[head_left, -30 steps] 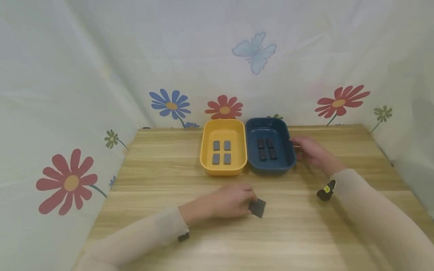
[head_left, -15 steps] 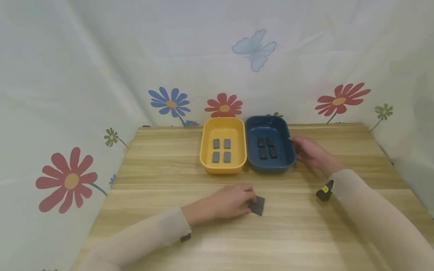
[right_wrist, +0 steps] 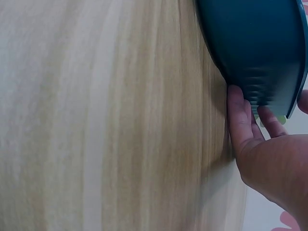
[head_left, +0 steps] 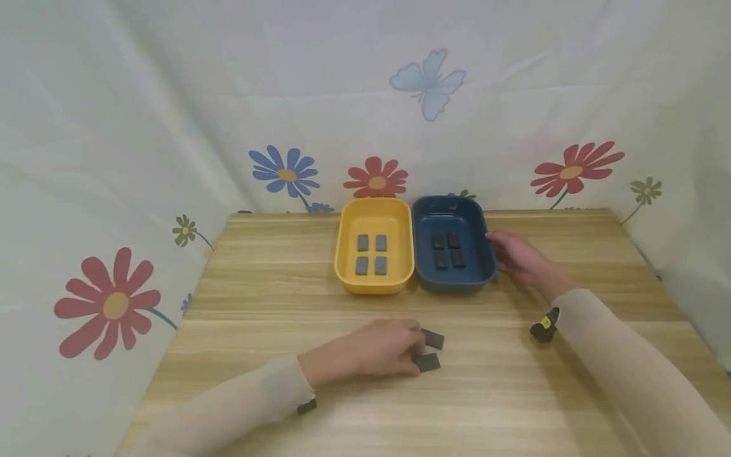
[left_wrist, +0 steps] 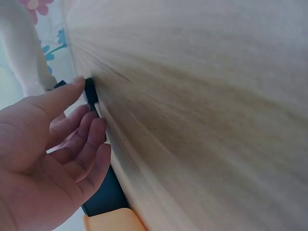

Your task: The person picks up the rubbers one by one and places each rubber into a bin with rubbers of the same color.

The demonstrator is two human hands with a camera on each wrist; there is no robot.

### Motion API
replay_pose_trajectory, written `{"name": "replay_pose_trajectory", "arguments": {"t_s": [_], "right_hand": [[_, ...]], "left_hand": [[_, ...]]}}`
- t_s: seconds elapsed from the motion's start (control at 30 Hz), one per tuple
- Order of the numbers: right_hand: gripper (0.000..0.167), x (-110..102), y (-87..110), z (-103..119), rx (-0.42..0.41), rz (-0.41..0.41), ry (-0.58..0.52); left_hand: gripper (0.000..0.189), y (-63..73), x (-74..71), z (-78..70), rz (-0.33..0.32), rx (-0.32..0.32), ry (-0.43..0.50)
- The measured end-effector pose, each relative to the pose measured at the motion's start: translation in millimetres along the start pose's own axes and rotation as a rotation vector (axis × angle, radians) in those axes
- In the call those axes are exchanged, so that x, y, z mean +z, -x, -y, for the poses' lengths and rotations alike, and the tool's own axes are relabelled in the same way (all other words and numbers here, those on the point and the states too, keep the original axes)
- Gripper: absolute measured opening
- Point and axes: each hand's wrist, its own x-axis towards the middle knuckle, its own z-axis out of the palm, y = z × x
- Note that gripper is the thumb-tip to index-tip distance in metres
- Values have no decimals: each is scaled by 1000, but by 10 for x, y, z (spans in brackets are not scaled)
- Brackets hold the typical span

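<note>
My left hand is low over the table at two dark grey rectangular tiles. Its index finger is at the farther tile, its thumb at the nearer tile. In the left wrist view the thumb tip touches a dark tile, with a gap between thumb and fingers. My right hand holds the right wall of a dark blue tray; in the right wrist view its fingers press the outside and the thumb is at the rim. Several near-black tiles lie in that tray.
A yellow tray stands against the blue tray's left side, with several lighter grey tiles inside in two rows. Both trays are toward the back of the wood-grain table. A flower-print cloth hangs behind and at the sides.
The two dark tiles by my left hand lay together earlier; they now lie apart, one farther, one nearer. The left hand's thumb and index finger have spread. My right hand stays at the blue tray.
</note>
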Motion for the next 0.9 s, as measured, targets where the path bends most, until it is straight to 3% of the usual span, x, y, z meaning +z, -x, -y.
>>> {"name": "replay_pose_trajectory", "arguments": {"t_s": [0.1,0.37,0.9], "right_hand": [[35,-15,18,-10,-3,-4,-9],[42,-23,11,-26,-1,-28,-2],[51,-6,21,-34,5,-28,36]], "left_hand": [[28,15,-13,-26,28,26,2],[43,-24,-24,-26,16,100,-17],[42,-87,-80,1,69,178,37]]}}
